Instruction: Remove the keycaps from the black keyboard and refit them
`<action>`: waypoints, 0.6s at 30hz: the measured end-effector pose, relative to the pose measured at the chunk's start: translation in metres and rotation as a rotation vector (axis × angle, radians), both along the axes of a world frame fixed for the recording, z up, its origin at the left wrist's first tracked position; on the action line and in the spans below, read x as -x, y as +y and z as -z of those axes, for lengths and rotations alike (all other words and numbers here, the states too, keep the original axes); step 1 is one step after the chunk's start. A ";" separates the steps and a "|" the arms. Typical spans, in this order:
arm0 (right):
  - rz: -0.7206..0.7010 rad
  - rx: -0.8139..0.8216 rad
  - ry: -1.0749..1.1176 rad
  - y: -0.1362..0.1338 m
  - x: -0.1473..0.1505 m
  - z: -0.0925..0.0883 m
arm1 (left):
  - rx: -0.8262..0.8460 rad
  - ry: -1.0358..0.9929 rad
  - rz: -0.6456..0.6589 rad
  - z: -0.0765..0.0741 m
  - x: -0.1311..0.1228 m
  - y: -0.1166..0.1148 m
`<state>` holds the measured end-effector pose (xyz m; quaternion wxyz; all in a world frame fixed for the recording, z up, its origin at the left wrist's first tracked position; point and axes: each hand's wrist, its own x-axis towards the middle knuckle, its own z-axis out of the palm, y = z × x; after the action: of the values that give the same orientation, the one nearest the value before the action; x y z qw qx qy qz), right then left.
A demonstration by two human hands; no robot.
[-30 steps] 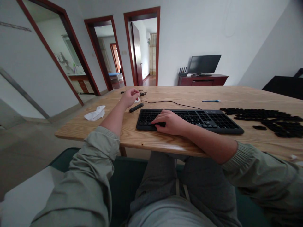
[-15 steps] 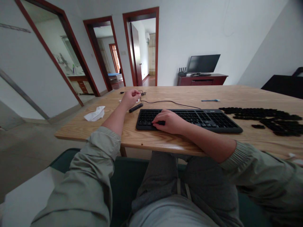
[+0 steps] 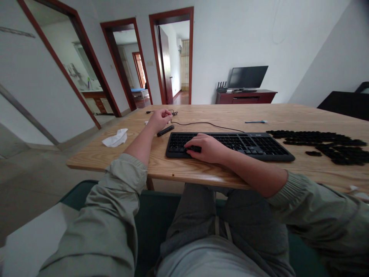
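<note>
head | left hand (image 3: pixel 158 120) curled, holding unclear | right hand (image 3: pixel 207 149) cupped on black keyboard (image 3: pixel 253 147)

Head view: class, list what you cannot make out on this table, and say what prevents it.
Head view:
- Keyboard: keys beneath the right hand hidden by that hand.
- Left hand: anything inside it hidden by its curled fingers.
- Black pieces: too small to identify; right end nearly cut off by the frame edge.
</note>
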<state>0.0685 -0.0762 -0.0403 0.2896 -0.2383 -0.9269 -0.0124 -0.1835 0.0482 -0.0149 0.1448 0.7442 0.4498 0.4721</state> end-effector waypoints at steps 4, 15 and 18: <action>-0.011 -0.005 -0.013 0.001 0.001 0.001 | -0.022 0.028 -0.007 -0.001 0.000 -0.001; -0.021 -0.020 -0.004 -0.002 -0.002 -0.002 | -0.033 0.048 0.002 0.000 0.000 -0.001; -0.015 -0.018 0.011 0.000 -0.001 -0.002 | -0.032 0.058 0.001 0.000 0.000 -0.001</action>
<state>0.0693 -0.0766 -0.0383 0.2968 -0.2288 -0.9270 -0.0175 -0.1833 0.0472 -0.0146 0.1199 0.7599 0.4458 0.4577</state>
